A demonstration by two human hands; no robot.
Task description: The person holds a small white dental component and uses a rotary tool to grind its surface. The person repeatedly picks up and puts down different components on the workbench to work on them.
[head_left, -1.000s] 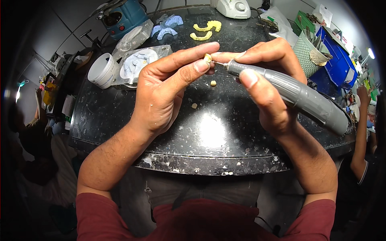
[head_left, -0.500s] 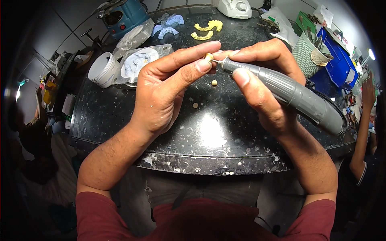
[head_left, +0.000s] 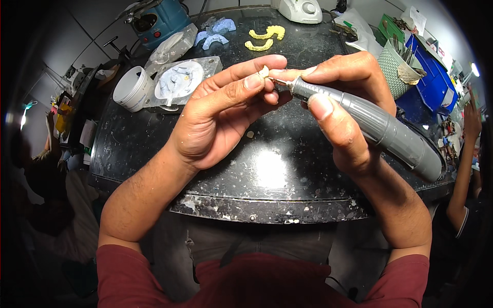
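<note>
A small cream-coloured dental crown [head_left: 264, 72] is pinched between the thumb and fingers of my left hand [head_left: 213, 113], above the middle of the dark table. My right hand [head_left: 354, 97] is wrapped round a grey rotary handpiece [head_left: 372, 118], thumb below and forefinger along the top. Its thin bur [head_left: 279, 81] points left at the crown; the tip is at or very near its right side, and I cannot tell whether they touch. A small pale chip [head_left: 250, 134] lies on the table below my left hand.
Yellow dental arches [head_left: 259, 45] and blue ones [head_left: 215, 41] lie at the back. Left stand a white tub [head_left: 132, 90] and a clear block with grey-white material [head_left: 178, 79]. A white control box [head_left: 300, 10], a tool basket [head_left: 398, 72] and a blue bin [head_left: 436, 77] are back right.
My left hand has rolled and opened its lower fingers, turning the crown. The handpiece has shifted slightly right and down. A second small cream piece on the table is now hidden behind my left hand.
</note>
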